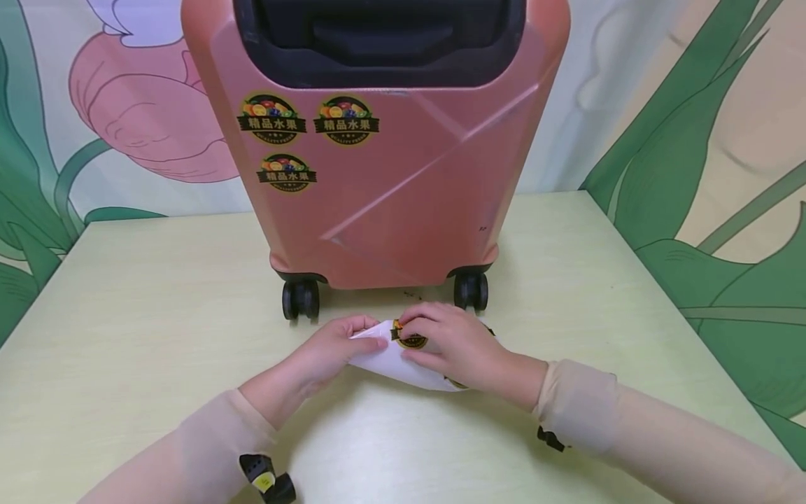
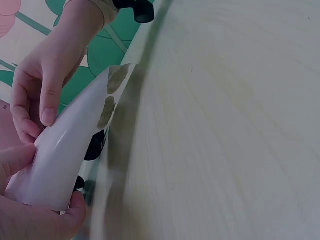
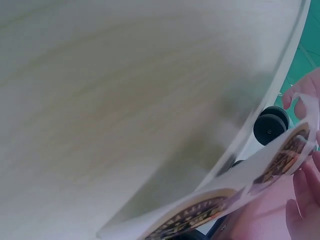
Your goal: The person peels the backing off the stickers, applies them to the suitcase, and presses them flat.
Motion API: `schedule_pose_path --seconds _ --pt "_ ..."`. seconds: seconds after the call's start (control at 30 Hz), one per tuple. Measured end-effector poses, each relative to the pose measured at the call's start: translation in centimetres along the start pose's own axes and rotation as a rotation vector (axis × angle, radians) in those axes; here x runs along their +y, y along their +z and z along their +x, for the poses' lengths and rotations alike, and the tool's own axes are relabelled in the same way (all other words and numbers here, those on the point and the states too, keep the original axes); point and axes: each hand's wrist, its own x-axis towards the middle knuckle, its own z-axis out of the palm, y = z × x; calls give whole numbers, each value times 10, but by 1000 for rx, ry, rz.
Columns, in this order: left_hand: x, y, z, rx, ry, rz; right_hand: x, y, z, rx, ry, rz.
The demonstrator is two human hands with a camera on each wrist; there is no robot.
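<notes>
In the head view, my left hand (image 1: 334, 346) pinches the left end of a curved white sticker sheet (image 1: 403, 367), thumb on top. Round black fruit stickers are on it; one sticker (image 1: 413, 341) lies under the fingertips of my right hand (image 1: 456, 343). The right fingers are bent over the sheet, with thumb and forefinger apart; whether they grip the sticker's edge is hidden. A pink suitcase (image 1: 403, 189) stands just beyond both hands. Three matching stickers, among them one sticker (image 1: 287, 173), are on its upper left. The left wrist view shows the sheet (image 2: 60, 150) bowed above the table.
The suitcase stands on black wheels (image 1: 301, 299) on a pale wooden table (image 1: 157, 294). A black handle recess (image 1: 384, 49) is at its top. Behind the table hangs a backdrop (image 1: 711, 140) with painted leaves and a pink flower. Small black cameras (image 1: 267, 479) are strapped to the wrists.
</notes>
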Motion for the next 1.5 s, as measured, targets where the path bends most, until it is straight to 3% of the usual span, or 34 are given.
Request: schedule_pose_path --seconds 0.17,0.4,0.53,0.83,0.9,1.07,1.13,1.5 --pt "0 2 -2 -6 10 -57 0 2 1 41 -5 45" --pt "1 3 -3 31 -9 -55 0 6 1 62 -9 81" --pt "2 3 -3 59 -35 -3 0 5 1 54 7 72" --pt "3 -1 -2 59 -6 157 1 4 1 34 29 63" --pt "2 -2 -3 52 -1 143 2 4 1 48 23 62" --pt "1 -3 -4 44 -19 -16 4 5 0 105 13 81" --pt "1 -3 -5 51 -21 -37 4 6 0 113 14 81" --pt "1 -4 -7 98 13 129 5 5 -1 82 -2 72"
